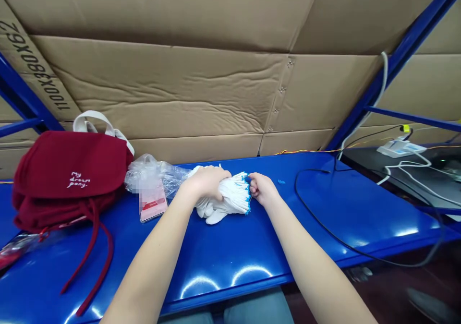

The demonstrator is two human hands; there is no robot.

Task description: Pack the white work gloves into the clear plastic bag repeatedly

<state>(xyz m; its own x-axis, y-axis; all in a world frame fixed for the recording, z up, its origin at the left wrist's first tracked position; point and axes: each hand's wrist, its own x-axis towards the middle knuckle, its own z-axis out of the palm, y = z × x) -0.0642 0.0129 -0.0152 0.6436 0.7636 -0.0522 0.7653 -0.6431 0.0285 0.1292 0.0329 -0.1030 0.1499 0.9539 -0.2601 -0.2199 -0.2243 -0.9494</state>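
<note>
Gripping white knitted gloves (pixel 236 193) on the glossy blue desk (pixel 237 252), the left hand (pixel 211 181) lies over their ribbed bundle; the right hand (pixel 264 188) is curled closed at the blue-edged cuffs, its contents unclear. Left of the left hand sit crinkled clear plastic (pixel 173 174) and a red cloth bag (pixel 72 156) reading "My dream pony."; beyond, cardboard (pixel 162 79) marked "1100X380X62".

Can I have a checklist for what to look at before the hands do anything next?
1. Left hand on the gloves: ok, it lies over them.
2. Right hand at the blue edge: ok, fingers curled there.
3. Right hand's grip firm: cannot tell.
4. Plastic away from the gloves: not ok, it's right next to them.
5. Black cable away from the gloves: ok, off to the right.
</note>
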